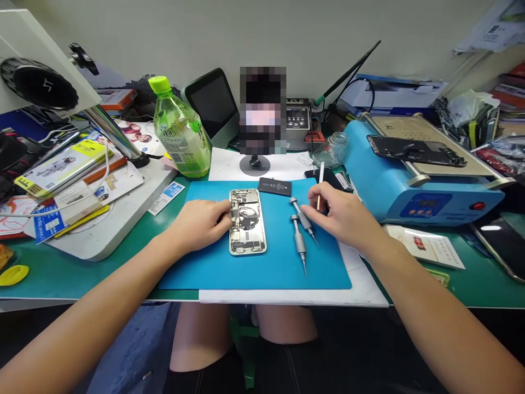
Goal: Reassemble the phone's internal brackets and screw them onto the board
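An opened phone body lies face down on the blue work mat, its inner parts exposed. My left hand rests against the phone's left edge, fingers on it. My right hand is to the right of the phone and grips a thin white-tipped stick tool held nearly upright. Two grey screwdrivers lie side by side on the mat just left of my right hand. A black battery sits on the mat beyond the phone.
A green drink bottle stands at the back left. A blue heating machine with a phone screen on top fills the right side. A small glass jar, a dark tablet and stacked booklets surround the mat.
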